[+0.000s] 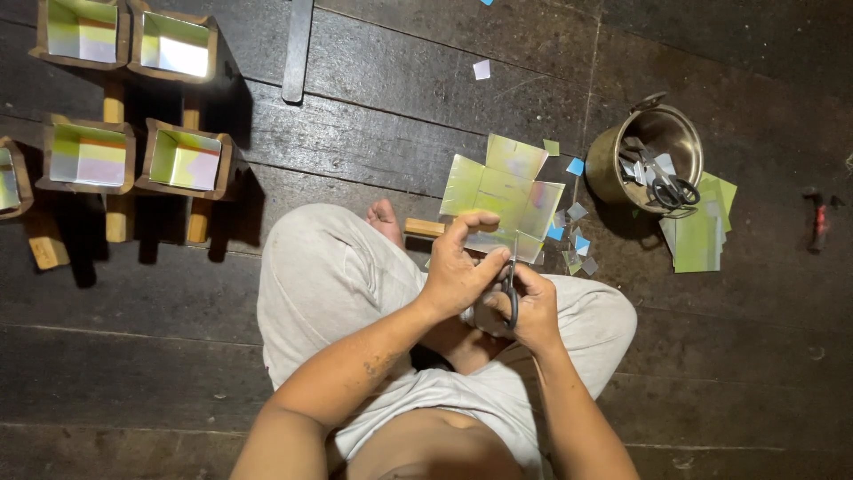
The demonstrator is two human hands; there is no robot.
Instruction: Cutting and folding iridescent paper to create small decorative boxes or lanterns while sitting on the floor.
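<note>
Though creased, glossy green sheet (502, 191), black scissors (511, 298).

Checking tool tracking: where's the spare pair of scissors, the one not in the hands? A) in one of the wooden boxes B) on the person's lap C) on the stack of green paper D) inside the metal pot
D: the spare scissors lie inside the metal pot among paper scraps, while the right hand holds another pair at the folded paper.

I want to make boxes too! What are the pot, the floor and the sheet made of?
The pot looks like metal, dull and brassy, with a shiny rim. The floor looks like dark, worn wooden planks, with seams showing. The sheet seems to be thin, glossy card or paper with fold lines; the left hand holds it, the right hand holds scissors.
</note>
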